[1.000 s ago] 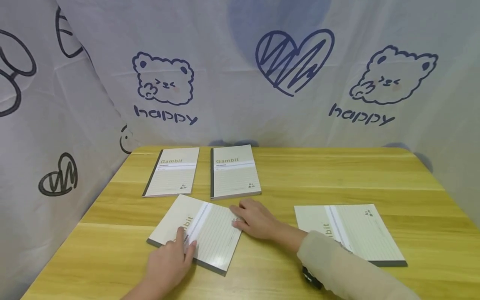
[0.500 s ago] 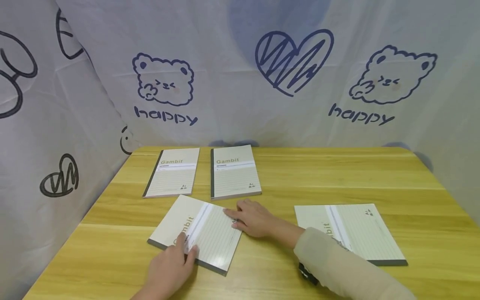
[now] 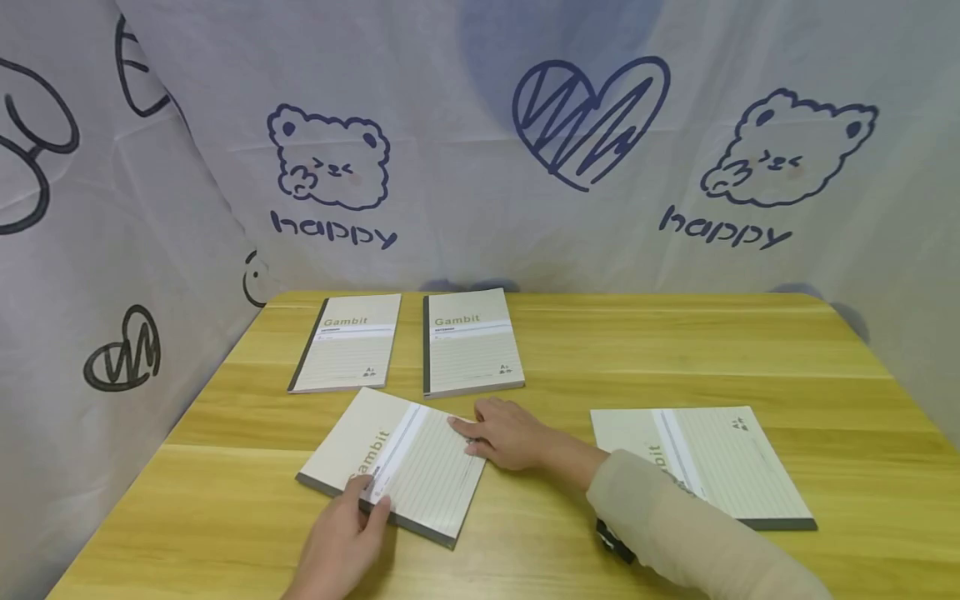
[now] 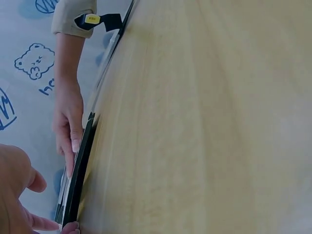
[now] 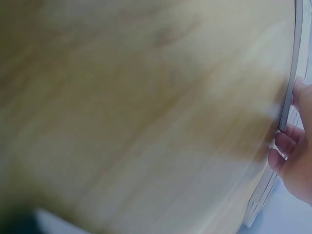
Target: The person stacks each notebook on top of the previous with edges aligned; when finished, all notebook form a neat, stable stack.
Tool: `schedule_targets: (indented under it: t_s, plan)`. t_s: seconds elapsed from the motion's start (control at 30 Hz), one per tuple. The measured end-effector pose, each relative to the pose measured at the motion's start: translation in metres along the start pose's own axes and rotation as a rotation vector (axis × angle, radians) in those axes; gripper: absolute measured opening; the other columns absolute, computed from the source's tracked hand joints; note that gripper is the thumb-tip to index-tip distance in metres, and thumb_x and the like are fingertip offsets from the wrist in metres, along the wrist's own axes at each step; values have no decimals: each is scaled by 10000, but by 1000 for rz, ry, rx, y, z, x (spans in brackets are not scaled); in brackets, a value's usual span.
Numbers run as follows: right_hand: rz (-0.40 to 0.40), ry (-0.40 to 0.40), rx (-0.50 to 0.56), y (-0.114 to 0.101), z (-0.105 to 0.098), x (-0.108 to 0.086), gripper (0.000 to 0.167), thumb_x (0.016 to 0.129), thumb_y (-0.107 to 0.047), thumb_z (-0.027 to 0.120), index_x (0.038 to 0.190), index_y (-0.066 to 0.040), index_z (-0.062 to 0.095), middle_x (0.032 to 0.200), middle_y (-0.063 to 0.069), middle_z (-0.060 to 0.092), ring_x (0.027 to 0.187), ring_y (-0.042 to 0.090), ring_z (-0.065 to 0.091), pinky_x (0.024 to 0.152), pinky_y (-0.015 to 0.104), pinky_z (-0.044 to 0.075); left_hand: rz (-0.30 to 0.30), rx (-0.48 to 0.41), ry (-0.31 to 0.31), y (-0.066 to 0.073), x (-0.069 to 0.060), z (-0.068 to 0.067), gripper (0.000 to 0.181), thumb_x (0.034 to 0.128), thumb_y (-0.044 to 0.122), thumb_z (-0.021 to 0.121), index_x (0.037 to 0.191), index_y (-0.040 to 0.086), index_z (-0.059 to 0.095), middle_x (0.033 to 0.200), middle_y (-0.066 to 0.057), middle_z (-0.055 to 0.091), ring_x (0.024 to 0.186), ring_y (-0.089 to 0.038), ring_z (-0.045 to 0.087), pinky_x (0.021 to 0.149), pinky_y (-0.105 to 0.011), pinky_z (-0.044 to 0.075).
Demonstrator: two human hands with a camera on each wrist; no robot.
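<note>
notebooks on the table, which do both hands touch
The slanted notebook at front left: left hand at its dark spine, right hand at its far right corner. No hand touches the back two or the right one.

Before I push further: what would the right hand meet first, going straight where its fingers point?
The right hand would first cross the angled notebook its fingers touch; beyond it, probably the back-left notebook, though depth is hard to judge.
</note>
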State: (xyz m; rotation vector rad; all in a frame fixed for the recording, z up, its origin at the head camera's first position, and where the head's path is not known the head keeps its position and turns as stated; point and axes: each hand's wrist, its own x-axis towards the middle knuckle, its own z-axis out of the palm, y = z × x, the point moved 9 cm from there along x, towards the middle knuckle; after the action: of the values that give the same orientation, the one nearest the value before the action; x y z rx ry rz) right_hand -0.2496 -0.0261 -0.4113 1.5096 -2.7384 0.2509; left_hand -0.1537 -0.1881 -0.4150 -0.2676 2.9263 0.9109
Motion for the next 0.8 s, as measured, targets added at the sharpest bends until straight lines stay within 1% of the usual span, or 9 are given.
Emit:
schedule_targets:
  t_s: [0.1,0.17,0.27,0.4,0.43,0.57,0.67,0.73,0.8]
  plan:
    - [-1,-2,-6,1,1,0,448,946,-308,495,1368,-158,471,784,11,402,658,110,271,581,195,214,-3,-55,-5,0,-1,0,479,908,232,547,1279,-60,464,722,-26,539,653,-118,470,558,-251,376]
    - [4,-5,-8,1,1,0,454,948,-312,491,1374,-159,463,784,9,397,660,111,270,581,196,213,1,-103,13,1,-3,-3,455,907,200,552,1277,-50,464,741,-35,547,656,-107,478,568,-238,391]
    - [16,-10,-5,3,2,0,463,948,-315,488,1379,-149,456,794,11,400,672,115,282,587,199,226,7,-304,54,3,-4,-6,438,908,103,541,1308,-32,424,878,-102,559,688,-81,535,596,-219,462]
    - [24,-3,-2,4,2,-2,462,948,-304,487,1372,-122,464,813,22,415,688,125,305,600,209,250,29,-599,126,7,-4,-7,470,895,-11,509,1344,-6,368,1066,-180,499,741,-18,590,664,-186,524]
    - [25,-1,1,4,2,-2,461,948,-302,487,1371,-119,465,818,24,418,692,126,309,605,210,253,36,-642,137,8,-3,-6,474,893,-22,506,1345,-5,365,1080,-182,489,737,-2,589,673,-181,526]
    - [32,3,31,4,1,-3,454,948,-290,491,1364,-108,471,829,33,434,704,132,324,616,215,266,35,-716,154,13,0,1,472,875,-38,536,1323,-11,390,1015,-117,508,676,18,563,635,-172,509]
    - [33,11,39,4,0,-2,453,945,-292,498,1357,-105,480,849,39,456,714,134,340,626,214,279,-14,-747,149,15,2,9,461,864,-25,566,1298,-10,412,906,-50,538,606,10,521,581,-164,479]
    - [33,20,35,3,-1,-2,452,943,-294,505,1350,-101,488,862,42,474,715,133,350,629,212,288,-36,-762,151,16,3,14,456,854,-15,587,1279,-19,422,916,-73,575,618,21,514,575,-156,466]
    - [33,29,36,3,-2,-2,451,940,-295,512,1344,-97,495,868,42,488,714,128,356,631,205,292,-37,-767,156,19,3,18,460,843,-9,601,1267,-32,425,961,-149,601,650,37,513,582,-145,462]
